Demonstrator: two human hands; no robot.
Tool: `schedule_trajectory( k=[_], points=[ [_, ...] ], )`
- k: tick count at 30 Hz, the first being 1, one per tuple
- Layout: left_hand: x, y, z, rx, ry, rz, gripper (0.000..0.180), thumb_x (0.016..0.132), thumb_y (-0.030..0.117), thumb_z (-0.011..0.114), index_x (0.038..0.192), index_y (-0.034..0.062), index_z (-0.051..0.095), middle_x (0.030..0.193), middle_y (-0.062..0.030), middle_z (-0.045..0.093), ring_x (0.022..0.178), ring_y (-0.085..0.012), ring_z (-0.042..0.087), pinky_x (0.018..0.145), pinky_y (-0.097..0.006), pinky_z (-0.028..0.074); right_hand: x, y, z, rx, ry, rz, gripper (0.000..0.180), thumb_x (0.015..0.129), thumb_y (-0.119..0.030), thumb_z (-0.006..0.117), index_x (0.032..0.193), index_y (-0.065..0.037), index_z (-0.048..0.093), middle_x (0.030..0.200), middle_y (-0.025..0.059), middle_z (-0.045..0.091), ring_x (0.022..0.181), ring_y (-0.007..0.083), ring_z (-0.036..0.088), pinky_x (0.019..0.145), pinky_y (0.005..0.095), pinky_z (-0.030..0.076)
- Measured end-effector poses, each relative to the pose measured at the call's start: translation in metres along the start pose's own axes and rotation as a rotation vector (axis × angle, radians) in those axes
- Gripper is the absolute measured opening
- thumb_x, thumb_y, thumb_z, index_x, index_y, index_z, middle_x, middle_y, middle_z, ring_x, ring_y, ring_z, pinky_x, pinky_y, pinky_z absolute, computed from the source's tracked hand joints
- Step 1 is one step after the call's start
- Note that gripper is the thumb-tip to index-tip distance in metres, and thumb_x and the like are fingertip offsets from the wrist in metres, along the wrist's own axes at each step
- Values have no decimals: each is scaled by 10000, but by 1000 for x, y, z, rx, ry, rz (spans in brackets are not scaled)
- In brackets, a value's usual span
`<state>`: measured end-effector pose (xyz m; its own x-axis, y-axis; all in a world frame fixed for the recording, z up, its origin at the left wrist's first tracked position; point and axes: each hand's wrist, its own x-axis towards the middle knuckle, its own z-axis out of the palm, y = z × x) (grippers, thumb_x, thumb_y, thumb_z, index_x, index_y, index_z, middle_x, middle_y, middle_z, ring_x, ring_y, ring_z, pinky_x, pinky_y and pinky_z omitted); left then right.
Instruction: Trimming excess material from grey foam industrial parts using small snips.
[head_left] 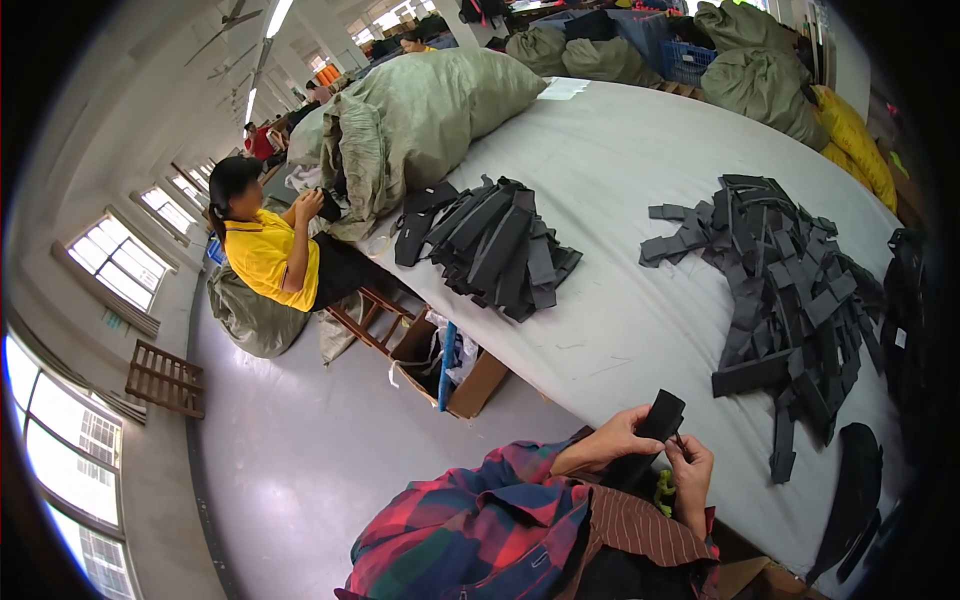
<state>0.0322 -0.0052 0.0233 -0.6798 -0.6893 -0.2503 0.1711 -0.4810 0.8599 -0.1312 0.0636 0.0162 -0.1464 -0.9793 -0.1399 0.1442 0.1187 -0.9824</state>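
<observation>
My left hand (618,438) and my right hand (692,472) both grip one black fabric strap piece (652,425) at the near edge of the grey table (620,200). The left hand holds its lower side, the right pinches it from the right. A loose heap of dark grey strap pieces (790,290) lies on the table just beyond my hands. A second stacked pile of black strap pieces (495,245) sits farther left.
A person in a yellow shirt (270,255) sits at the table's left side on a wooden stool (370,315). Large green sacks (420,115) rest on the far table end. A cardboard box (455,375) stands on the floor below. A wooden pallet (165,380) leans by the windows.
</observation>
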Motion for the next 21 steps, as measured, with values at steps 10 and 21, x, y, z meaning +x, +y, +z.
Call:
schedule_trajectory(
  k=[10,21],
  points=[
    [15,12,17,-98,-40,-17,516,758,50,730,1211,10,488,1066,-40,586,979,-112,559,881,-258,454,0,-14,-8,129,8,24,101,858,-86,613,797,-14,577,692,-70,487,625,19,392,548,189,300],
    [14,18,20,-135,-67,-71,483,752,42,726,1183,19,509,1021,-45,615,908,-116,593,810,-256,485,-7,-25,-9,353,54,91,52,806,-92,584,793,-47,560,646,-57,460,523,23,357,490,184,263]
  ],
)
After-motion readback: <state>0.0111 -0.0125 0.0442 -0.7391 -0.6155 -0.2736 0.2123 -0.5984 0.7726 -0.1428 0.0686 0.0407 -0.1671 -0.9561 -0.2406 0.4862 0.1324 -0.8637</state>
